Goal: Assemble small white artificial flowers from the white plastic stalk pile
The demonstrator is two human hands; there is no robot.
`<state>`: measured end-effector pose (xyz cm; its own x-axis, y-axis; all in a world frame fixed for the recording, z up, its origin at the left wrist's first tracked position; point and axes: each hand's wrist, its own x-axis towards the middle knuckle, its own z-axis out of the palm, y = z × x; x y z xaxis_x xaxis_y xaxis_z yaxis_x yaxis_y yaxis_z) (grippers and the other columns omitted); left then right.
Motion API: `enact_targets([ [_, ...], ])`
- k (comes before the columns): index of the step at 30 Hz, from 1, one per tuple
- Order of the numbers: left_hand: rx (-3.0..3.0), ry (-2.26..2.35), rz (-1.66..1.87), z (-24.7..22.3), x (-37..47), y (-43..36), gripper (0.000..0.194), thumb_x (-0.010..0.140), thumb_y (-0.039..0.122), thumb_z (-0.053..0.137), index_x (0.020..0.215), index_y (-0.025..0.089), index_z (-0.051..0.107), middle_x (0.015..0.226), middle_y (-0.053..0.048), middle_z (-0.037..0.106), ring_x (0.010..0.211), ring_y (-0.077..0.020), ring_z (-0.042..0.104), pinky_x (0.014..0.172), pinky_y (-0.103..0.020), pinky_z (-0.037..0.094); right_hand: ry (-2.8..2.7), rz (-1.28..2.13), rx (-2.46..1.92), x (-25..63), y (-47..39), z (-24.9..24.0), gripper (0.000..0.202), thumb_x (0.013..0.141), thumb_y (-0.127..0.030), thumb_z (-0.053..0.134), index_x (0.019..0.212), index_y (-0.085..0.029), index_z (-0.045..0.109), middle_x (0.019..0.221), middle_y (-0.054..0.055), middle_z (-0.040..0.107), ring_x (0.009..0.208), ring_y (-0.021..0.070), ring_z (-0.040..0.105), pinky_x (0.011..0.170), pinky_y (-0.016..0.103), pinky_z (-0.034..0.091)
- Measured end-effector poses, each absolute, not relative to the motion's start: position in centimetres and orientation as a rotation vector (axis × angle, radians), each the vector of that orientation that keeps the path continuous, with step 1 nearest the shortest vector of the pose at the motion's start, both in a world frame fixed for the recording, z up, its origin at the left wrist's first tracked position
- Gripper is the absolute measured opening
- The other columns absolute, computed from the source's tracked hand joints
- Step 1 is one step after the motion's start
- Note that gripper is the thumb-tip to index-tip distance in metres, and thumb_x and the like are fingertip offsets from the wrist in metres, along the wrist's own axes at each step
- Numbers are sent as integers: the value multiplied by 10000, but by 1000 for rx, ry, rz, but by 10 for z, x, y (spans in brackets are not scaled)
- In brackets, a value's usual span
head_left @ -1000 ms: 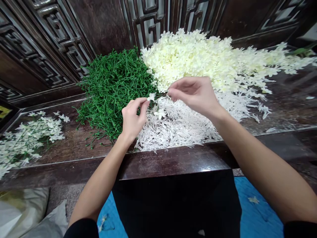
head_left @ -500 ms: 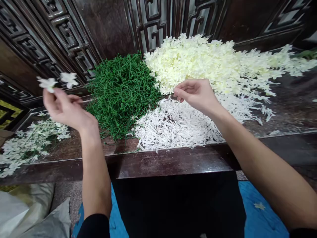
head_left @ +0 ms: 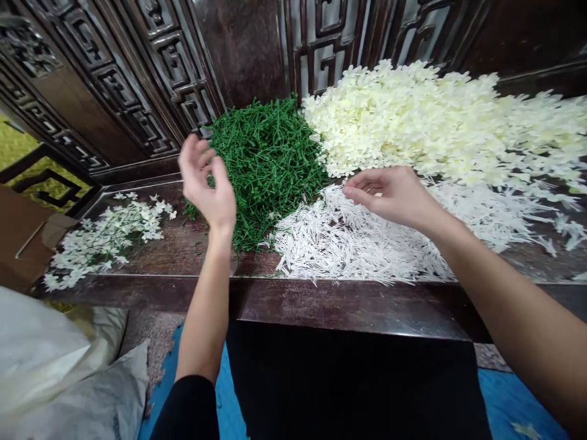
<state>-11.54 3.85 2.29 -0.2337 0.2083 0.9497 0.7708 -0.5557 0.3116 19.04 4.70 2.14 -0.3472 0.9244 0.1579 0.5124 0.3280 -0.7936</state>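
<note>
A single view looks from the wearer's head, forward and down across the table (head_left: 316,300); it is near enough that the left hand (head_left: 206,183) and right hand (head_left: 397,197) sit mid-height; black clothing (head_left: 358,385) fills the bottom centre, carved panels (head_left: 252,55) the top.

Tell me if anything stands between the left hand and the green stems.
Nothing visible does: the left hand overlaps the left edge of the green stems in view; whether they touch is unclear.
</note>
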Motion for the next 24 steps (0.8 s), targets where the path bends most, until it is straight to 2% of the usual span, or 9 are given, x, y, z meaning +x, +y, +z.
enact_targets([
  [3,-1864,-1285,-1600,24,-88,23,264,988,361,502,1225,251,541,933,-17,687,751,-111,657,678,-245,523,-2028,814,-1238,190,49,20,212,814,-400,657,853,-214,752,898,118,756,830,321,698,820,591,579],
  [6,-2021,-1416,-1403,28,-84,15,211,951,304,548,1142,233,602,797,9,673,599,-93,571,589,-234,462,-2062,777,-1236,190,50,19,221,809,-408,650,853,-217,753,887,110,756,824,309,697,845,588,579],
  [11,-2159,-1615,-1026,31,-93,15,344,791,272,755,1115,212,657,802,8,673,636,-115,536,649,-254,459,-2109,839,-1242,191,50,16,193,836,-412,638,859,-247,737,896,104,756,806,284,695,776,533,613],
  [15,-2121,-1567,-1028,30,-93,16,278,814,185,714,1089,200,670,838,-8,678,696,-126,555,683,-260,467,-2223,757,-1162,189,48,14,238,879,-423,590,889,-235,736,898,98,761,782,267,701,747,510,614],
  [20,-2200,-1485,-1140,30,-78,10,89,876,268,676,914,190,695,607,44,609,518,-80,517,566,-215,427,-2372,745,-1060,183,44,15,240,904,-390,559,902,-229,737,927,78,771,779,231,709,740,454,617],
  [22,-2413,-1535,-970,31,-71,6,117,899,293,653,910,188,703,575,44,611,509,-82,551,561,-211,425,-2405,727,-1025,183,44,14,248,910,-375,548,900,-219,740,934,72,774,791,225,712,765,447,612],
  [24,-2580,-1608,-665,31,-66,3,153,895,289,658,993,186,716,610,17,658,552,-113,606,589,-238,443,-2412,720,-1021,184,45,13,266,910,-374,539,906,-208,747,931,73,773,789,225,713,762,445,608],
])
